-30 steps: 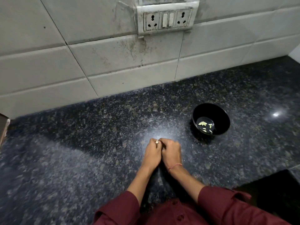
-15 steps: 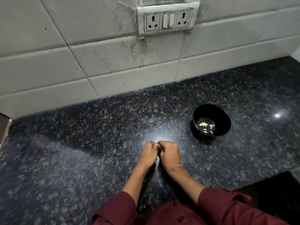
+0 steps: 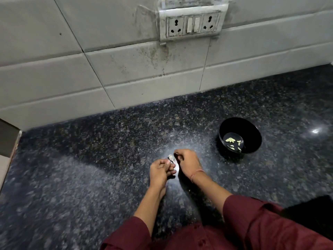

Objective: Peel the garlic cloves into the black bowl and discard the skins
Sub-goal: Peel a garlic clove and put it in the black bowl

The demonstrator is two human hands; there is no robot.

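A small black bowl [image 3: 252, 130] stands on the dark speckled counter [image 3: 90, 159] to the right of my hands, with several pale peeled garlic cloves [image 3: 230, 140] on its bottom. My left hand [image 3: 160, 171] is curled, its fingertips pinching a small whitish garlic clove [image 3: 171, 158] with papery skin. My right hand [image 3: 188, 163] is curled just right of it, its fingertips at the same clove. Both hands hover low over the counter, left of the bowl.
A white tiled wall [image 3: 126, 69] runs behind the counter, with a stained socket-and-switch plate [image 3: 192, 24] above. A grey block [image 3: 8, 141] juts in at the left edge. The counter's front right corner drops off near my sleeve [image 3: 261, 222].
My hands have drawn slightly apart: the left dropped back toward me, the right stayed forward, and the clove now shows between their fingertips. The bowl has not moved.
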